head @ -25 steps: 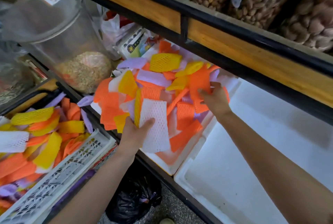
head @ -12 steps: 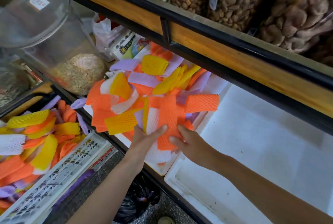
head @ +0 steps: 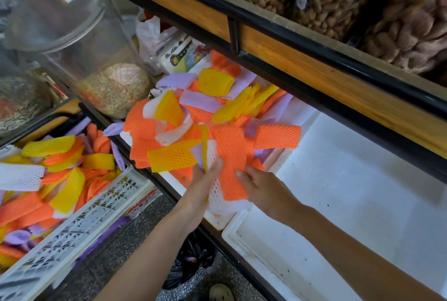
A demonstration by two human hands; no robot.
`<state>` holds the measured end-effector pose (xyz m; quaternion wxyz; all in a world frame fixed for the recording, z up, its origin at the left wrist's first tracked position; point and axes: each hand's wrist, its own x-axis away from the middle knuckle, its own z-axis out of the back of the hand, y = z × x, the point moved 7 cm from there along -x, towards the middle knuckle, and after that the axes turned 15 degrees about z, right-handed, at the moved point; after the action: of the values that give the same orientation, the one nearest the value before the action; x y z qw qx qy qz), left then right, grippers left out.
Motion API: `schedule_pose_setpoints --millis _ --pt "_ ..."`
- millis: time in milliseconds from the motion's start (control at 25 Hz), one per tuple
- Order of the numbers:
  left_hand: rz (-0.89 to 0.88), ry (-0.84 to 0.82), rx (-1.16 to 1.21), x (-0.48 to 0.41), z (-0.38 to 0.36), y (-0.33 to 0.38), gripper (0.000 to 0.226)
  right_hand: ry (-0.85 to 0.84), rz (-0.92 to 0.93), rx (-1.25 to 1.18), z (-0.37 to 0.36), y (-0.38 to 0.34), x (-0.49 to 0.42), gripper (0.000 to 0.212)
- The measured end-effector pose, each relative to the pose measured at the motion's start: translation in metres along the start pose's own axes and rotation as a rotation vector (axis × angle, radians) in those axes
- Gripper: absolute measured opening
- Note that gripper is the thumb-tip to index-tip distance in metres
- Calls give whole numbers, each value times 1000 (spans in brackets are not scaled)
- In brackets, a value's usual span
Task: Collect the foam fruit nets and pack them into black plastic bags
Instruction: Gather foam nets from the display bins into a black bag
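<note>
A heap of foam fruit nets (head: 205, 119) in orange, yellow, purple and white fills a white foam box (head: 219, 222) on the lower shelf. My left hand (head: 202, 187) grips the near edge of the heap, thumb over a white net (head: 216, 198). My right hand (head: 261, 188) holds the same bunch from the right, fingers under a long orange net (head: 231, 167). A black plastic bag (head: 191, 262) lies on the floor below, between my forearms, mostly hidden by the shelf edge.
A white slatted crate (head: 92, 211) at left holds more nets. An empty white foam box (head: 350, 204) sits at right. A clear lidded jar (head: 96, 58) of grain stands behind the heap. A wooden shelf (head: 314, 68) with jars of nuts overhangs.
My right hand came back from the far side of the heap to its near edge, dragging nets toward me. Both hands now hold one bunch together.
</note>
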<state>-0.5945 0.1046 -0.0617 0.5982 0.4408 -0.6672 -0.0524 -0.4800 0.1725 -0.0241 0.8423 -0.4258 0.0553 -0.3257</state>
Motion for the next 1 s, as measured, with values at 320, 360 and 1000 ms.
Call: schedule_pose_setpoints --millis 320,360,1000 --pt "-22 271 -36 -1 36 -6 53 471 149 413 79 59 -35 58" --pt "-25 270 -37 -1 39 -8 54 420 102 457 82 70 -44 65" --pt "-3 235 56 67 72 -60 54 111 101 -453 -69 -27 9 15"
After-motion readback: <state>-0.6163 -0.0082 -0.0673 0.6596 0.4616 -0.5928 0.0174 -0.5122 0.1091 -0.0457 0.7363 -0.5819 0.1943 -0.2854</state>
